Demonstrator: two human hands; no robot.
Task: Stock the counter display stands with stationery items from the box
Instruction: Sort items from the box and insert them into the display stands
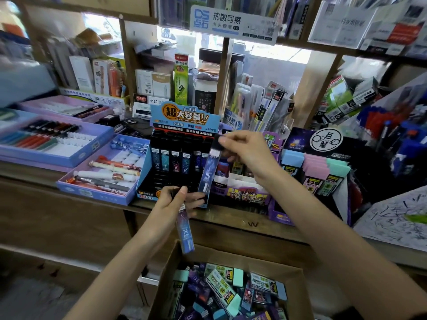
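Note:
A blue counter display stand (147, 172) with black slim lead cases stands on the wooden counter. My right hand (245, 151) pinches the dark top of one slim blue case (208, 172), which hangs at the stand's right end. My left hand (172, 204) grips several more slim cases, one blue case (184, 232) pointing down from it, just in front of the stand. Below, an open cardboard box (166, 269) holds many erasers and small packs.
A purple stand (245, 195) and a stand of pastel erasers (316, 167) sit to the right. Trays of pens (99, 172) lie to the left. Shelves crowded with stationery rise behind. A scribbled paper pad (397, 220) is at the far right.

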